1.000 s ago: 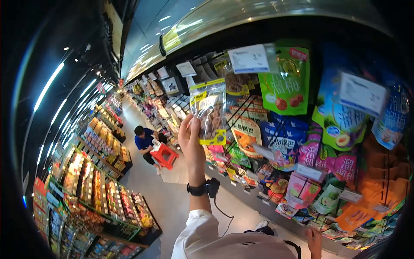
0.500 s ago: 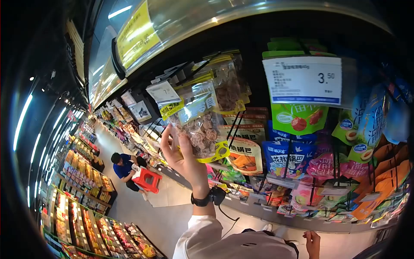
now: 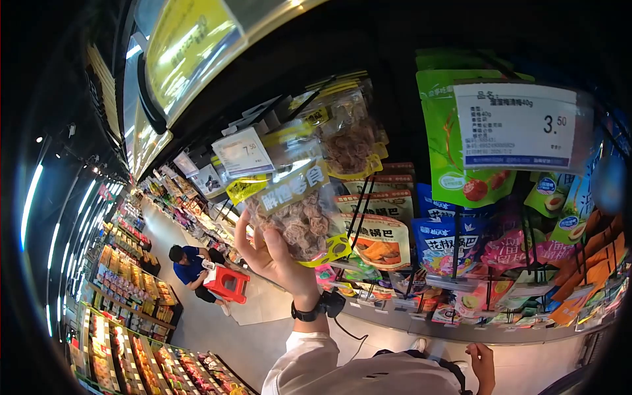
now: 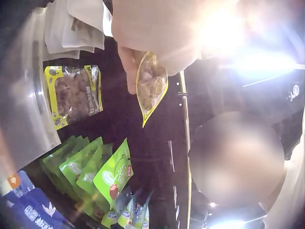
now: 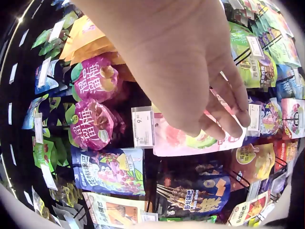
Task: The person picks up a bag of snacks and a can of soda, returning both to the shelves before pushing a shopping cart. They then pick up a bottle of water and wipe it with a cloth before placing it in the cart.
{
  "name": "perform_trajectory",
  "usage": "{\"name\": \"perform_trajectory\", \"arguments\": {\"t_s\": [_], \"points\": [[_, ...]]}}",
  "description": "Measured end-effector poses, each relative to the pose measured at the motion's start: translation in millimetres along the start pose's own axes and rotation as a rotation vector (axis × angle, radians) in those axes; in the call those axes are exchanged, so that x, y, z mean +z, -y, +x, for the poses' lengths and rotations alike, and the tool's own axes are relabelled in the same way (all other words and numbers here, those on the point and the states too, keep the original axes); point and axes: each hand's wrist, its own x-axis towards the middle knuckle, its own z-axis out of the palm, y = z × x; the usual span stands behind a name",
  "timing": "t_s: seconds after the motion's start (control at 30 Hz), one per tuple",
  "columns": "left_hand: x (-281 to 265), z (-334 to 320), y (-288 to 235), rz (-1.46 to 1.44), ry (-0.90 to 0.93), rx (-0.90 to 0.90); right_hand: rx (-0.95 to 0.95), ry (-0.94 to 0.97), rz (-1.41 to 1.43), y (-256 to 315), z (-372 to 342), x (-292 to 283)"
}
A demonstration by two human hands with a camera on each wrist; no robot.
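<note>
My left hand (image 3: 282,264) holds a clear bag of brown dried pieces (image 3: 304,227) with yellow ends, gripping its lower left side. The bag's top overlaps a white price tag (image 3: 242,151); whether it hangs on a hook cannot be told. In the left wrist view the bag (image 4: 152,88) appears edge-on below the hand (image 4: 155,28). Similar bags (image 3: 350,146) hang just to the right. My right hand (image 3: 482,368) is low by my side, holding nothing, its fingers loosely bent; in the right wrist view that hand (image 5: 181,71) hangs before a pink pouch (image 5: 176,138).
Green pouches (image 3: 461,145) and blue pouches (image 3: 451,243) hang on the rack to the right. A person in a blue shirt (image 3: 191,263) is low in the aisle beside a red stool (image 3: 227,283). Another lit shelf (image 3: 141,349) stands at the lower left.
The rack looks nearer, and the bag in my left hand has tilted and moved in beside the hanging bags and the price tag. My right hand stays low.
</note>
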Motion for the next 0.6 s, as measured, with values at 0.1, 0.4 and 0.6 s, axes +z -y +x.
{"name": "perform_trajectory", "arguments": {"t_s": [0.1,0.4,0.6], "points": [[-1.6,-1.7,3.9,0.011,-0.018,0.013,0.002,0.006,0.000,8.8,-0.2,1.7],[4.9,10.9,23.7,0.122,0.130,-0.172,-0.004,-0.011,0.001,11.7,3.8,0.2],[7.7,12.5,24.6,0.147,0.168,-0.194,-0.003,-0.023,0.003,3.4,2.5,0.8]]}}
